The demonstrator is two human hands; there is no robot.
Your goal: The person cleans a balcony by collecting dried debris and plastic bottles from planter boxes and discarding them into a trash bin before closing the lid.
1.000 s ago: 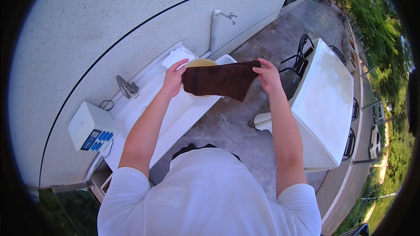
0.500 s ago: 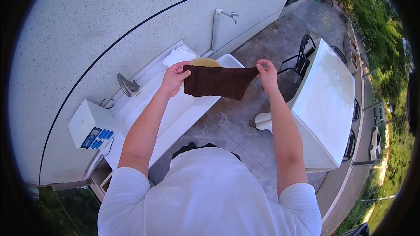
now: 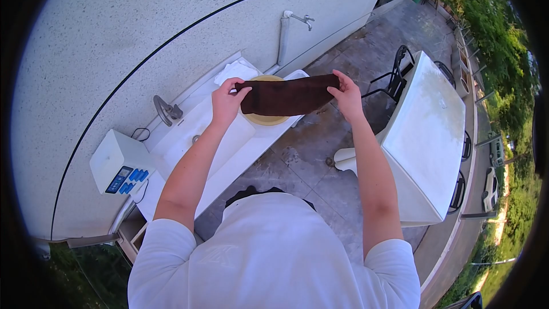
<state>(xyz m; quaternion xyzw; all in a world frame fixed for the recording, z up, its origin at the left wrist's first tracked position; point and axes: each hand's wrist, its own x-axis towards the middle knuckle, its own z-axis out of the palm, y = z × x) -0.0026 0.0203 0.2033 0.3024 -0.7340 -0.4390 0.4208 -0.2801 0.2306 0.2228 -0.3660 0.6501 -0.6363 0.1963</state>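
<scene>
A dark brown cloth [image 3: 289, 96] is stretched out in the air between my two hands. My left hand [image 3: 227, 102] pinches its left upper corner between thumb and fingers. At the other end, my right hand [image 3: 346, 96] grips the right upper corner. Behind and below the cloth is a yellowish basin [image 3: 266, 120], partly covered from sight by it. The basin stands on the white sink counter [image 3: 246, 147], beyond the sink bowl.
A grey faucet [image 3: 167, 111] rises at the sink's wall side. Left of it sits a white box with a display and blue buttons [image 3: 121, 163]. White cloth or paper [image 3: 235, 72] lies near the wall. A wall tap [image 3: 300, 20] juts out. On the right stands a white-topped table [image 3: 426, 137] with black chairs [image 3: 394, 77].
Both hands have risen slightly, and the cloth's lower edge has come up, so the cloth looks narrower. More of the basin shows beneath it.
</scene>
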